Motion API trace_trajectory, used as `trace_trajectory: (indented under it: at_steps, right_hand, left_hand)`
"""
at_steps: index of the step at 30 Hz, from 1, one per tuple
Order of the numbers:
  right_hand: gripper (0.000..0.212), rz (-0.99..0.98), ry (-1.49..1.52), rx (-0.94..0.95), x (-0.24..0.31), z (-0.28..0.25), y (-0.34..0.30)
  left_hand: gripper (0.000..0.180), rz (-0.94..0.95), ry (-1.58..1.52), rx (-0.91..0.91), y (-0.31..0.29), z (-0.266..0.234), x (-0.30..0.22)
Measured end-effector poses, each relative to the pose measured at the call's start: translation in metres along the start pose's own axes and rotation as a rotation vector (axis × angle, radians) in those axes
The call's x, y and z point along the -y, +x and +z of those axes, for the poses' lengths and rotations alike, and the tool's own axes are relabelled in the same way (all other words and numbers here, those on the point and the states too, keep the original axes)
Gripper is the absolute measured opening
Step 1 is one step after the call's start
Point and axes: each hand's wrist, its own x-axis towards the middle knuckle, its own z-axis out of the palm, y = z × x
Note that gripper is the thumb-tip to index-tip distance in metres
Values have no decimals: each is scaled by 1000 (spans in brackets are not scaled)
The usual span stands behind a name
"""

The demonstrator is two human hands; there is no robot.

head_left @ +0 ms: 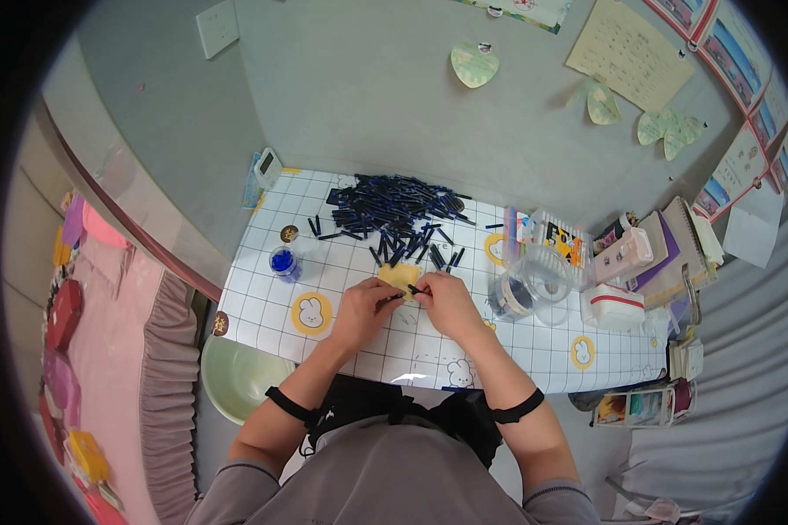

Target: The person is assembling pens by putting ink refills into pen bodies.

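Green basin [236,381] below the left edge of the gridded table [252,299]; then a clear jar [286,276] of blue pieces, liable to tip if nudged by a forearm. Next, left hand [365,308], fingertips pinched on a small dark bit [400,296]. Midway, a yellow pad [398,276]; beyond, heaped dark sticks [394,210], apt to scatter if bumped. Right hand [448,302], fingertips clamped on a short dark stick [414,290], perhaps slipping if gripped loosely. Farther right, a clear tub [517,296], narrowing sideways room; freer space along the near edge.
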Motion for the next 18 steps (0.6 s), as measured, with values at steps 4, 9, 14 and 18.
trace_trajectory:
  at_steps: [4,9,14,18]
  right_hand:
    - [18,-34,172,-13,7,-1,-7]
    - [18,14,307,-43,-5,9,-23]
    - [20,59,442,-116,-8,16,-40]
    - [21,134,518,-126,-18,23,-53]
  left_hand:
    - [19,-60,-20,26,-3,-6,-5]
    - [22,-76,-85,42,-5,-3,-5]
    - [24,-179,-165,74,-7,2,-15]
    - [24,-148,-195,90,-7,10,-12]
